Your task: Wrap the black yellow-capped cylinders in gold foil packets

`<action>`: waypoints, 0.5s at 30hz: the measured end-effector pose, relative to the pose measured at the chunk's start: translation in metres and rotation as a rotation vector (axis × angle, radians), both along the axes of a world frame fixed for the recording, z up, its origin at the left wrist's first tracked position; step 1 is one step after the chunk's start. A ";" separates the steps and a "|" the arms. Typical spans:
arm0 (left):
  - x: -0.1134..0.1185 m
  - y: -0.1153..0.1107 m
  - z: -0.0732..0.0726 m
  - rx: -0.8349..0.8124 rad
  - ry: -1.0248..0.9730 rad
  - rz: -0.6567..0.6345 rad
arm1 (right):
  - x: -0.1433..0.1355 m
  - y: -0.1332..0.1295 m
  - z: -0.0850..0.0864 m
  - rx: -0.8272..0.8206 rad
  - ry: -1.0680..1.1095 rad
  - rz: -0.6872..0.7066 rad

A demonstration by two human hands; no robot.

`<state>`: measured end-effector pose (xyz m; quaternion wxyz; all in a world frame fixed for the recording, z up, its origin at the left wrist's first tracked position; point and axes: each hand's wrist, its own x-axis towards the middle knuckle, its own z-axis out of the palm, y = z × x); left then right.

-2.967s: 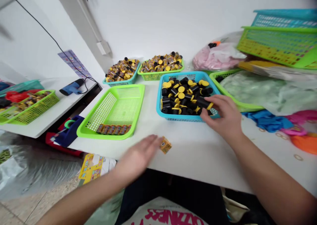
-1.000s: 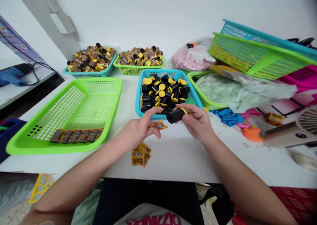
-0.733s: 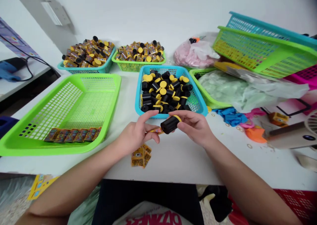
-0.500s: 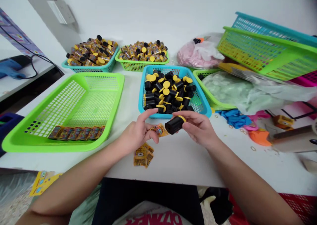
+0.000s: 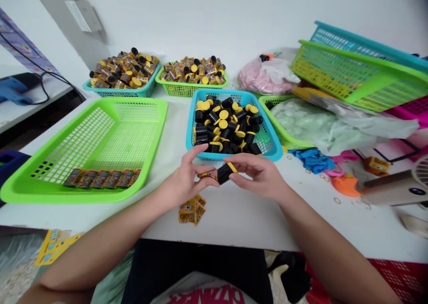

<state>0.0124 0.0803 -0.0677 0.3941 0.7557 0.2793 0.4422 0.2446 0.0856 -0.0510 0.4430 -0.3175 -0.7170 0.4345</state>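
Pointing its yellow-capped end up and to the right, the black cylinder (image 5: 224,174) sits between the two hands, above the white table (image 5: 254,219) and just on the near side of the blue basket (image 5: 190,149). Its long axis runs on a slant, black end down toward the left hand (image 5: 183,179), cap toward the right hand (image 5: 262,175). And here's the printed sleeve (image 5: 207,174), lying nearly level, its right end meeting the black end; whether it's around it or only against it, I can't tell!

The right hand grips the cylinder by the cap, thumb below, fingers curled above. The left pinches the sleeve, thumb underneath, index finger lifted and reaching right. Both forearms slant inward from the lower corners, wrists above the table. Below the left hand, a small pile of printed sleeves (image 5: 191,210) lies fanned on the tabletop.
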 end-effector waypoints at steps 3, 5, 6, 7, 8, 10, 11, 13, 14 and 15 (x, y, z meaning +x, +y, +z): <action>0.004 -0.003 0.003 -0.061 -0.074 -0.010 | -0.002 -0.001 0.001 -0.038 0.005 -0.015; 0.005 -0.005 0.002 -0.104 -0.117 -0.006 | -0.005 -0.002 0.000 -0.066 0.006 -0.021; 0.006 -0.005 0.001 -0.105 -0.127 0.007 | -0.006 -0.003 -0.002 -0.059 0.003 -0.020; 0.007 -0.005 -0.001 -0.078 -0.131 0.029 | -0.008 -0.004 -0.004 -0.033 -0.002 -0.019; 0.007 -0.004 -0.004 -0.025 -0.126 0.053 | -0.010 -0.005 -0.006 0.016 -0.011 -0.022; 0.007 -0.002 -0.008 0.091 -0.099 0.079 | -0.015 -0.008 -0.010 0.142 -0.049 -0.043; 0.007 -0.001 -0.009 0.117 -0.079 0.079 | -0.017 -0.009 -0.011 0.200 -0.073 -0.062; 0.007 0.000 -0.009 0.060 -0.029 0.070 | -0.020 -0.011 -0.012 0.278 -0.111 -0.100; 0.006 -0.001 -0.008 -0.005 -0.005 0.060 | -0.020 -0.012 -0.010 0.295 -0.121 -0.107; 0.006 -0.002 -0.005 -0.074 0.010 0.036 | -0.019 -0.012 -0.008 0.300 -0.123 -0.099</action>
